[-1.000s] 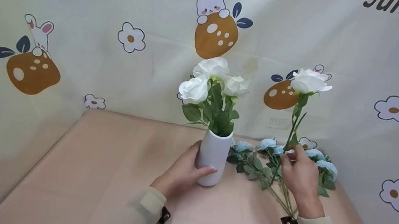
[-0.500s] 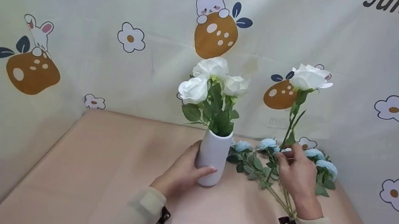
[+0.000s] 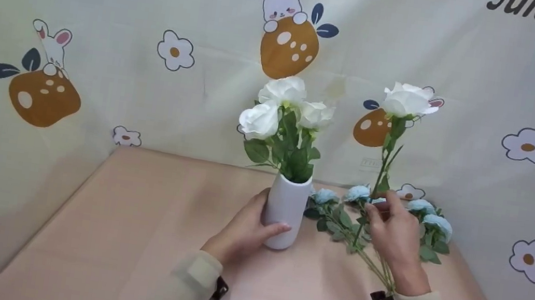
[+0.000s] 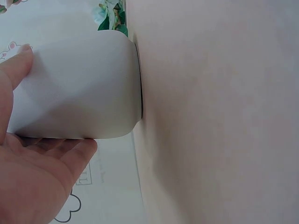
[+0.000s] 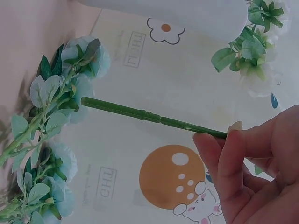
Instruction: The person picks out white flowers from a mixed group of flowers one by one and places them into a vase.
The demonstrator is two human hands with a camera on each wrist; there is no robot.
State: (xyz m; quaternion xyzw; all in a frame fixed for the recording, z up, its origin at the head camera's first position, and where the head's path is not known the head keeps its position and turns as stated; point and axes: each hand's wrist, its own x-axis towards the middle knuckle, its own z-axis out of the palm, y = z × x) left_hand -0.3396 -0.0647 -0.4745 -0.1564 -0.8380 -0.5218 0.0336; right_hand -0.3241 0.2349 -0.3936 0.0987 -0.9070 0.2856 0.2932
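Note:
A white vase [image 3: 286, 210] stands upright on the table, with several white roses [image 3: 283, 91] and their green leaves rising from its mouth. My left hand [image 3: 248, 228] is wrapped round the vase's lower left side, thumb across the front. In the left wrist view, the vase [image 4: 88, 88] lies between the thumb and fingers. To the right, my right hand [image 3: 396, 236] pinches the stem of a single white rose [image 3: 410, 101], held upright above the table. The right wrist view shows the bare lower stem [image 5: 126, 111] sticking out past the fingertips, its end free.
Several light blue flowers [image 3: 437, 227] with leafy stems lie on the pink table [image 3: 148, 217] behind and under my right hand. A pale printed backdrop [image 3: 190, 102] with rabbits and flowers hangs behind the table. Both wrists carry a dark strapped piece.
My right hand has shifted a little to the left with the white rose, bringing it nearer the vase. The left hand and the vase have stayed in place.

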